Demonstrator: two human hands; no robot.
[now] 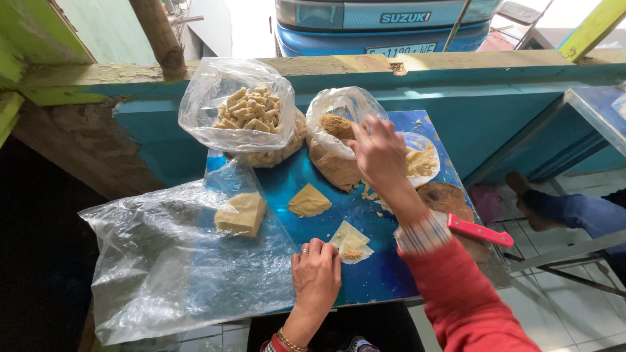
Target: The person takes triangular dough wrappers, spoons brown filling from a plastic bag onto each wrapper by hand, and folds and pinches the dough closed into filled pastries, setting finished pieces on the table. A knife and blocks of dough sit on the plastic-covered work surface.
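My left hand (pixel 315 272), with a ring and a bracelet, rests fingers-down on the blue tabletop (pixel 385 277) and touches the edge of a thin pale wrapper (pixel 351 242) with a bit of brown filling on it. My right hand (pixel 379 153), in a red sleeve, reaches forward to the open clear bag of brown crumbly filling (pixel 334 146); whether its fingers hold anything is hidden. A folded wrapper (pixel 308 201) lies in the middle of the table. A stack of wrappers (pixel 241 213) sits on a large clear plastic sheet (pixel 169 267).
A clear bag of rolled pale pieces (pixel 244 111) stands at the back left. A clear bowl of pale shreds (pixel 422 160) sits behind my right arm. A red-handled knife (pixel 479 231) lies on a brown board (pixel 450 197). Another person's leg (pixel 567 208) is at the right.
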